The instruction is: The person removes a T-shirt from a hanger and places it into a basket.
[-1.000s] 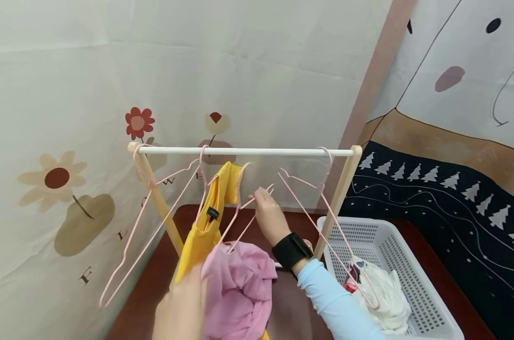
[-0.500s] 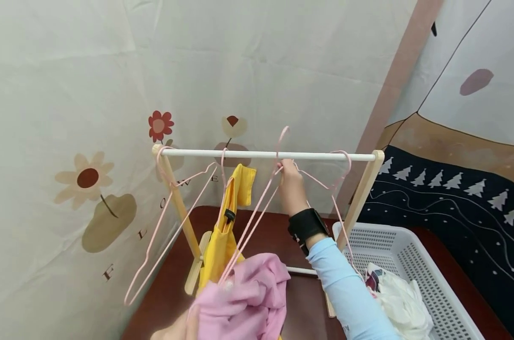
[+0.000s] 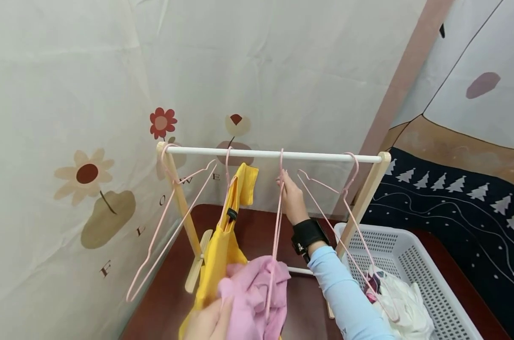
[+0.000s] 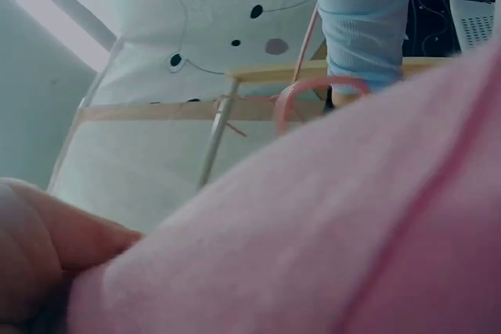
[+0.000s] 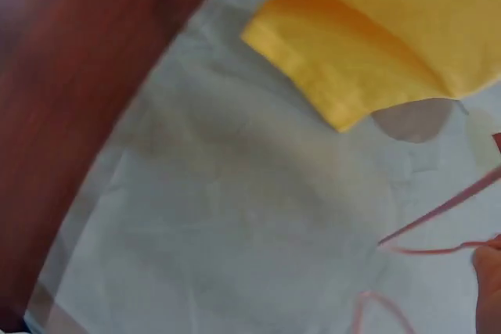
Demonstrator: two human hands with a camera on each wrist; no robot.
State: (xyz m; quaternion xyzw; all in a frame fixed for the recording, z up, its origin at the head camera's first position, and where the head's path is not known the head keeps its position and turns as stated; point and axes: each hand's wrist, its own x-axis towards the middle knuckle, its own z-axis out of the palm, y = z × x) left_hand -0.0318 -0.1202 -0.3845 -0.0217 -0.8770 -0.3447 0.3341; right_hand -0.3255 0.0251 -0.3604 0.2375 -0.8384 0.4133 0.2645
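My right hand point(image 3: 292, 198) pinches a pink hanger point(image 3: 278, 212) just below its hook, and the hook meets the white rail point(image 3: 312, 155). The hanger's lower end lies against a bunched pink garment point(image 3: 257, 293). At the lower middle my left hand point(image 3: 210, 321) grips that garment; in the left wrist view the pink cloth point(image 4: 258, 224) fills much of the picture, with the thumb side of the hand at the lower left. Only a bit of my right hand point(image 5: 489, 279) shows in the right wrist view, on a thin hanger arm.
A yellow garment point(image 3: 223, 250) hangs on a hanger left of centre. Bare pink hangers hang at the left point(image 3: 159, 236) and right point(image 3: 359, 236). A grey basket point(image 3: 435, 283) with white clothing point(image 3: 403, 307) stands at the right. Wooden posts point(image 3: 365, 200) carry the rail.
My right hand has moved the hanger rightward and up to the rail; its hook rose above the rail, then came down onto it. My left hand has followed rightward with the pink garment.
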